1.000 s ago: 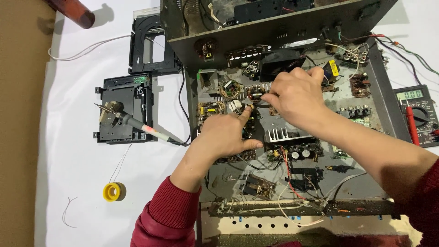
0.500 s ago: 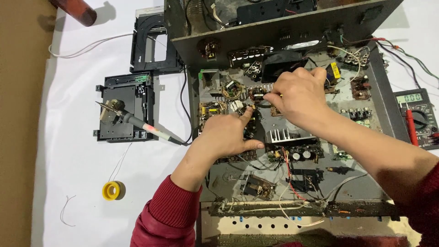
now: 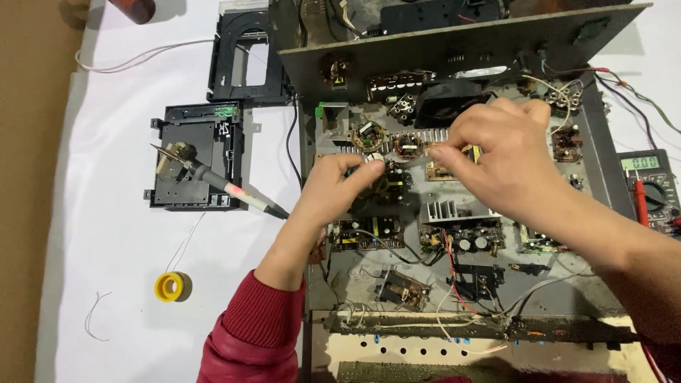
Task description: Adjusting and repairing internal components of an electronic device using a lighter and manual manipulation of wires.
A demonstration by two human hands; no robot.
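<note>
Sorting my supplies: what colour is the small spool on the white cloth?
Yellow: the small spool shows best in the head view, lower left.

Grey multimeter screen (image 3: 640,162), far right

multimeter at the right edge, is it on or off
On. The multimeter has its display lit and showing digits, and a red probe lies across its face. Neither hand touches it.

surface: table (image 3: 113,234) under a white cloth, lightly creased | left edge: strip of bare brown tabletop (image 3: 28,213) | light: even, from above, soft short shadows | walls, floor, windows: out of view
</note>
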